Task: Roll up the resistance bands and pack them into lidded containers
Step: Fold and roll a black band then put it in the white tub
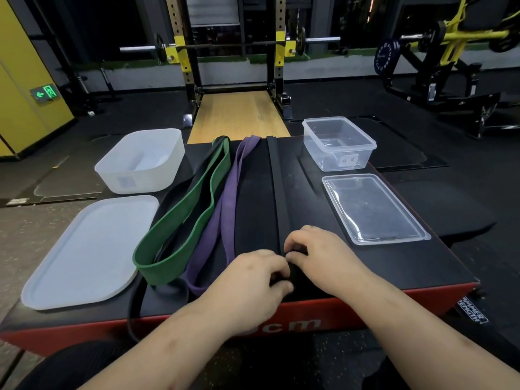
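Pinching the near end of the narrow black band (274, 178), the left hand (253, 274) and right hand (318, 254) curl their fingers round it near the table's (309, 192) front edge. The green band (180, 220) and purple band (225, 206) lie just left, between the frosted container (135, 181) and the clear container (346, 160).

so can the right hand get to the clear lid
Probably yes: the clear lid lies just beyond the right hand, nothing between, though that hand now pinches the black band.
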A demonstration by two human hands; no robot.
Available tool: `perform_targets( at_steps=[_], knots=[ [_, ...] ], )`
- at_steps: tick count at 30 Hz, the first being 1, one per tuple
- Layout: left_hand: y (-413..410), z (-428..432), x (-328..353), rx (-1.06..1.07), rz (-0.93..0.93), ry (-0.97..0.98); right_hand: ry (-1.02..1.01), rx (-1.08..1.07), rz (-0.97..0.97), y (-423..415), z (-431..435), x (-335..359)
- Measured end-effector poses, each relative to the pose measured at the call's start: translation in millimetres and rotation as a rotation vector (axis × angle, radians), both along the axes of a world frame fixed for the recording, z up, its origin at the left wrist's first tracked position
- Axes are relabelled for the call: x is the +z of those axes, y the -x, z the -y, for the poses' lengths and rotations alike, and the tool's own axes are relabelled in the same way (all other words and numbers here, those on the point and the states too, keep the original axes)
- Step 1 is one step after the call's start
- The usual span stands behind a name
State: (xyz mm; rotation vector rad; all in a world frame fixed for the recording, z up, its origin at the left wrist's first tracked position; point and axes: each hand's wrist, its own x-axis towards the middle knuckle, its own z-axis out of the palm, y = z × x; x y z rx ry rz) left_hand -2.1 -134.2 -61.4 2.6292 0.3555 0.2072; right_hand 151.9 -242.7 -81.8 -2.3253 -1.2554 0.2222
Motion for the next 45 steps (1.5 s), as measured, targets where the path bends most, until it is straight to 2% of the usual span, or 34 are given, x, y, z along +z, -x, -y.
perform_targets(
  at_steps=[5,8,13,15,19,23,27,32,37,41,45],
  knots=[
    [1,-13,-4,-0.219,-0.022,-0.111,-0.023,0.054,0.003,-2,2,1],
    [2,-12,-11,-0.215,0.089,-0.130,-0.035,0.074,-0.002,-2,4,0],
    [1,-17,-19,-0.268,0.096,-0.158,-0.055,0.100,-0.016,-3,6,-1],
    [2,-16,-23,-0.250,0.099,-0.151,-0.046,0.108,-0.029,-4,9,0],
    [5,-8,-30,-0.138,0.165,-0.001,-0.008,0.201,-0.071,-7,27,5],
    [0,-3,-28,-0.038,0.158,0.096,0.120,0.318,-0.107,-7,41,8],
    [-2,-1,-28,0.038,0.131,0.178,0.051,0.276,-0.114,-5,38,-3],
    [-3,-6,-21,0.043,0.082,0.163,0.010,0.233,-0.149,-5,33,-5],
    [1,-6,-22,-0.023,0.136,0.063,0.028,0.150,-0.200,-3,26,-1],
    [-1,-9,-27,-0.063,0.164,-0.029,-0.040,0.120,-0.156,2,25,-1],
    [-5,-11,-29,-0.063,0.188,-0.008,-0.099,0.139,-0.111,4,27,-3]
  ],
)
